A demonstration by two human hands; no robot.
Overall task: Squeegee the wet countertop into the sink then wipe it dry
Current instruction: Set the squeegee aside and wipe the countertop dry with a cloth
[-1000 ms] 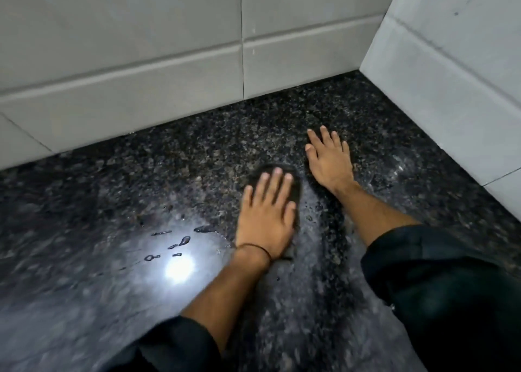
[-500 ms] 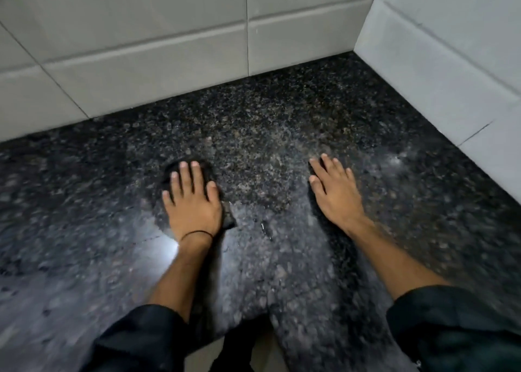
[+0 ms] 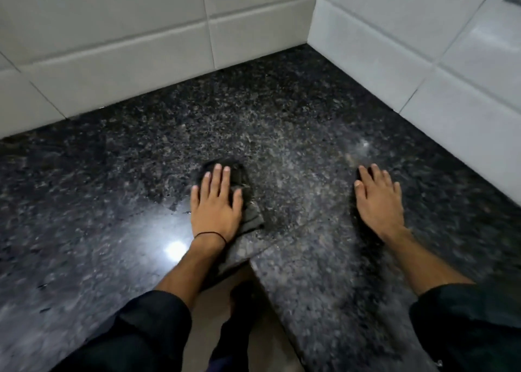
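Note:
A dark speckled granite countertop (image 3: 282, 123) fills the corner between two tiled walls. My left hand (image 3: 215, 205) lies flat, palm down, on a small dark cloth (image 3: 248, 214) near the inner corner of the counter's front edge; the cloth shows beyond the fingertips and to the right of the palm. My right hand (image 3: 379, 202) rests flat on the bare granite to the right, fingers spread, holding nothing. A shiny patch with a light reflection (image 3: 174, 249) lies left of my left wrist. No sink and no squeegee are in view.
White tiled walls (image 3: 141, 47) close the back and the right side (image 3: 423, 61). The counter's front edge forms an L-shaped notch (image 3: 253, 261) where my body stands, with a beige floor (image 3: 203, 329) below.
My left hand slid the cloth left across the counter and then back toward the middle. My right hand stayed flat on the granite. The water drops seen a second ago are gone.

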